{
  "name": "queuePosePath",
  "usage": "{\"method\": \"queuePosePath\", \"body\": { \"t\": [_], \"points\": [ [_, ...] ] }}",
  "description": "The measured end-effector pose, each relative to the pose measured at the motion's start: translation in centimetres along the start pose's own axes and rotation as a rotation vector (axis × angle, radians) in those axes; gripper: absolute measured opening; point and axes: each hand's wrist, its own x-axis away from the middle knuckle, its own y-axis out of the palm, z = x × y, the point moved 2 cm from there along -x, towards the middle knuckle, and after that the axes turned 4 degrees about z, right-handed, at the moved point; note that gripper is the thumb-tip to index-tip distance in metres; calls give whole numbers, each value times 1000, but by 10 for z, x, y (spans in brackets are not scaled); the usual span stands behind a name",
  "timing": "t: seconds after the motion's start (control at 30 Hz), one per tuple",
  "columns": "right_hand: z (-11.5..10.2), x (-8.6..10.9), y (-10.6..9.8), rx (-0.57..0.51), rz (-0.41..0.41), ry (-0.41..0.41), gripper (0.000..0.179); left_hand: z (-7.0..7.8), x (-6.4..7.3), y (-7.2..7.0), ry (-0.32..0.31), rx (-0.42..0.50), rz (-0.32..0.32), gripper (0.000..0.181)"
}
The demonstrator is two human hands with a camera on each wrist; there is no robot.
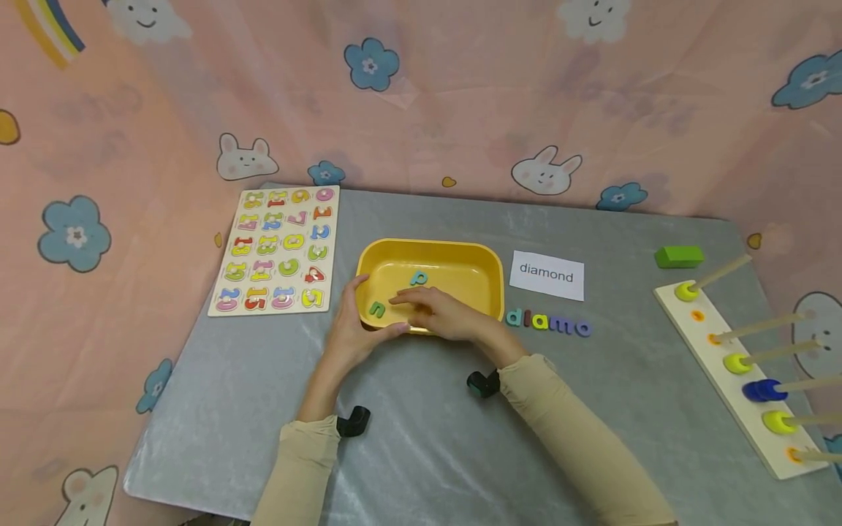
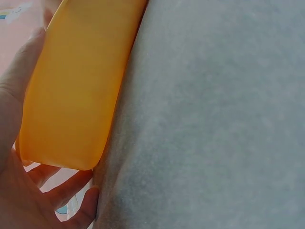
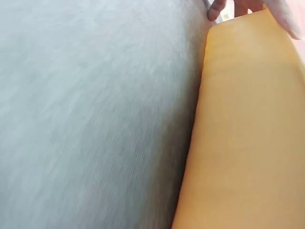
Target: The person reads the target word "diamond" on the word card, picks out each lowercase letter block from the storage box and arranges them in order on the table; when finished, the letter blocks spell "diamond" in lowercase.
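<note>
A yellow tray (image 1: 434, 250) sits on the grey table, and my left hand (image 1: 349, 332) grips its near left corner. The thumb lies along the near rim; the fingers spread against the left wall, as the left wrist view shows beside the tray's side (image 2: 76, 86). Over the tray's near part is my right hand (image 1: 441, 313), fingers loosely bent, nothing visible in them. Its fingertips point at a green letter n (image 1: 377, 309) on the tray floor. Farther back lies a blue letter (image 1: 418, 277) shaped like a p. The palm's underside is hidden.
Right of the tray lies a white card (image 1: 547, 276) reading "diamond", with a row of coloured letters (image 1: 540, 322) below it. A number puzzle board (image 1: 276, 252) lies left. A green block (image 1: 679, 256) and a pegged board with rings (image 1: 710, 343) stand far right.
</note>
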Motion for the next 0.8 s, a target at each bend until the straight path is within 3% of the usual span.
{"method": "queuePosePath", "body": {
  "t": [0.13,0.27,0.37,0.53,0.8],
  "points": [
    [2,-15,7,-73,-46,-7,44,0,0,-1,2,8,-3,116],
    [2,-25,11,-112,-91,62,47,1,1,-1,5,6,-5,116],
    [0,-29,11,-88,-115,77,50,1,2,-1,8,2,-8,116],
    [-4,-36,11,-14,-120,17,51,1,2,-1,7,2,-10,116],
    [-5,-43,15,11,-63,6,33,1,1,-1,9,1,-4,116]
  ]
}}
